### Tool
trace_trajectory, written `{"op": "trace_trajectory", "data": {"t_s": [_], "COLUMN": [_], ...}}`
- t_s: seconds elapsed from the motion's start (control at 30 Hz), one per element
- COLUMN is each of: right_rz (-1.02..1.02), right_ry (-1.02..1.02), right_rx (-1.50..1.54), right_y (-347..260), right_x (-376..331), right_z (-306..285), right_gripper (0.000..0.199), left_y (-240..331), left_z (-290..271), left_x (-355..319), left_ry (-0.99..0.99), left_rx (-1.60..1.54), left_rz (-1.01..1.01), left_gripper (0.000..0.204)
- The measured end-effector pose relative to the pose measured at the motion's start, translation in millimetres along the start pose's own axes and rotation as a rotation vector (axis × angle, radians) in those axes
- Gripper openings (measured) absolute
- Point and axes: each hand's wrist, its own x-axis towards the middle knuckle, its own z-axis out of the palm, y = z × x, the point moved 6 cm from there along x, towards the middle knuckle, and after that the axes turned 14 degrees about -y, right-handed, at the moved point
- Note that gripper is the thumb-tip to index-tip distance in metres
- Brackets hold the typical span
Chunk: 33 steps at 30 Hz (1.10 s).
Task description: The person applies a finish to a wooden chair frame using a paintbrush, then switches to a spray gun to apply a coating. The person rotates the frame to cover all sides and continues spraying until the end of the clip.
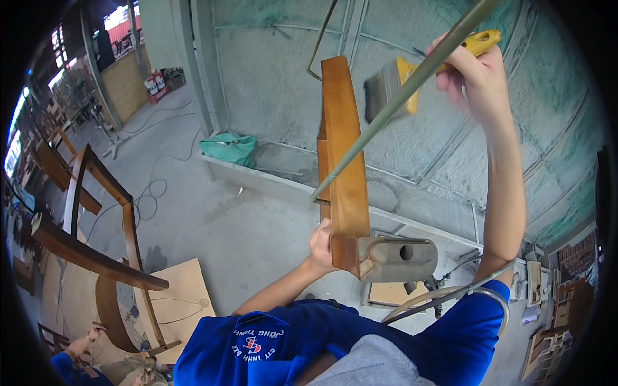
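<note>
Left hand (pixel 320 244) grips the lower end of a curved, glossy brown wooden chair part (pixel 342 167), holding it upright at centre against a grey metal rod (pixel 399 93). Up on the right, the right hand (pixel 475 67) is closed around a yellow-handled paintbrush (pixel 393 87), bristles just beside the wood.

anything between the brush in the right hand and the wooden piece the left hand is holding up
Yes: a thin grey-green rod runs diagonally across the paintbrush bristles, between the brush in the right hand and the wooden piece held by the left hand.
</note>
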Motion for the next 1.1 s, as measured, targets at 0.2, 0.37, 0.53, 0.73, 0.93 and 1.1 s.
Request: {"op": "trace_trajectory", "data": {"t_s": [0.2, 0.37, 0.53, 0.73, 0.93, 1.1], "right_rz": [-0.006, -0.041, -0.007, -0.114, 0.064, 0.018], "right_ry": [-0.131, 0.022, -0.147, -0.174, -0.052, -0.079], "right_rx": [0.195, 0.135, 0.291, 0.394, 0.076, 0.155], "right_y": [15.1, 19.4, 31.7, 29.1, 32.1, 26.0], "right_x": [24.2, 29.8, 38.1, 47.2, 53.9, 62.5], "right_z": [5.6, -5.1, -2.0, -2.3, -7.9, -2.4], "right_gripper": [0.024, 0.022, 0.023, 0.021, 0.024, 0.026], "left_y": [-70.1, -1.4, 69.0, 71.1, 72.6, 73.9], "left_z": [31.4, 3.0, -25.0, -26.3, -27.7, -29.4], "left_x": [-51.7, 5.3, 58.7, 65.8, 64.1, 67.0], "left_ry": [0.005, 0.058, 0.093, 0.122, 0.13, 0.134], "left_rx": [-0.123, 0.033, 0.235, 0.159, 0.179, 0.178], "left_rz": [-0.167, 0.058, 0.32, 0.246, 0.257, 0.249], "left_gripper": [0.026, 0.043, 0.053, 0.044, 0.04, 0.04]}}
